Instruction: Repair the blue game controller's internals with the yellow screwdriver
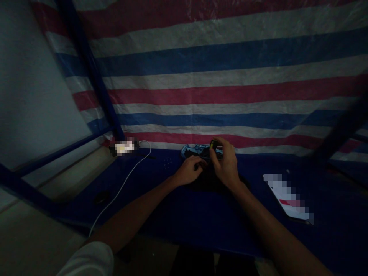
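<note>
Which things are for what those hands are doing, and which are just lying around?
Being used, it seems:
small black-and-yellow item, in the right hand
dark item by the left hand, too dim to name
blue patterned item behind, probably

Just lying about:
white cable
flat white item with red patch
dark round item
blurred bright object

A small black item with yellow marking (213, 145) stands roughly upright, pinched between the thumb and fingers of the right hand (227, 163), its lower part hidden. Beneath the hands, a black, soft-looking thing (207, 183) lies low and spread on the blue bench (169, 216); its outline melts into the gloom, and the left hand (188, 171) bends over its far part. Just beyond, a light-blue and dark patterned piece (188, 150) lies near the bench's back edge, partly covered by the hands.
</note>
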{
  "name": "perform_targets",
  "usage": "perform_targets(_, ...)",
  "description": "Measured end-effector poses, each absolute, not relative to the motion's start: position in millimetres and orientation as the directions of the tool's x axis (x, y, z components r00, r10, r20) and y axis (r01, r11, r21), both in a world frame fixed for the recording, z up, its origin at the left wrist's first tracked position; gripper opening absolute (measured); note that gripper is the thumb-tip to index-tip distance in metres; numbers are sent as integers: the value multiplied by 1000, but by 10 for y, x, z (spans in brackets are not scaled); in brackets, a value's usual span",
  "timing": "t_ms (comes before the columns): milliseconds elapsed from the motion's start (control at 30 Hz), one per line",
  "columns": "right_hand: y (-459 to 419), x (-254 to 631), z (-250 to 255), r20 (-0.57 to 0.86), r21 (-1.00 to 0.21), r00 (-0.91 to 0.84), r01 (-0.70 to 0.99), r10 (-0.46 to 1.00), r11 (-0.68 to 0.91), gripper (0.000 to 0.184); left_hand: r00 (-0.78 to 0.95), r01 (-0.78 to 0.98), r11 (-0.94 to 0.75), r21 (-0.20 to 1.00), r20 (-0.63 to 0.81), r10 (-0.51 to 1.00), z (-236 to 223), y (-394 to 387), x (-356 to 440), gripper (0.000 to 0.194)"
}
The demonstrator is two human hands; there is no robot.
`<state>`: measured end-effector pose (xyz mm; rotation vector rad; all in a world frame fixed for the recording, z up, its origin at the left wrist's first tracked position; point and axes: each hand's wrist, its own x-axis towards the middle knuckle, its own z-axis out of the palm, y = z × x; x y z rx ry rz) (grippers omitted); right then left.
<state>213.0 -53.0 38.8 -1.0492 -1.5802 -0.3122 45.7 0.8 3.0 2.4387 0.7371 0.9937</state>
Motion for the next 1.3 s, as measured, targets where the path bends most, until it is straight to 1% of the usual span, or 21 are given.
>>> perform_targets(167,-533,2142,404,884,-352,77,759,462,547,35,613,334,-792,512,520,595,18,-10,453,27)
perform_targets(333,-535,2151,406,880,-328,40,773,473,543,38,630,361,-797,485,503,592,16,-20,446,26)
perform_targets(567,-528,2145,389,879,-332,39,766,475,550,41,638,392,-792,467,483,600,9,-25,444,24)
perform_targets(733,-524,2147,363,850,-373,28,736,526,565,48,655,394,-799,455,470,591,7,-26,436,22)
perform_targets(867,-516,2144,348,834,-394,18,717,551,574,49,653,409,-789,458,457,604,16,-38,435,22)
perform_targets(1033,-525,2145,335,823,-438,53,693,565,573,49,656,410,-790,457,454,603,34,-48,438,22)
perform_targets(1300,-518,2130,328,823,-425,24,689,568,587,47,654,410,-794,449,462,599,13,-31,439,22)
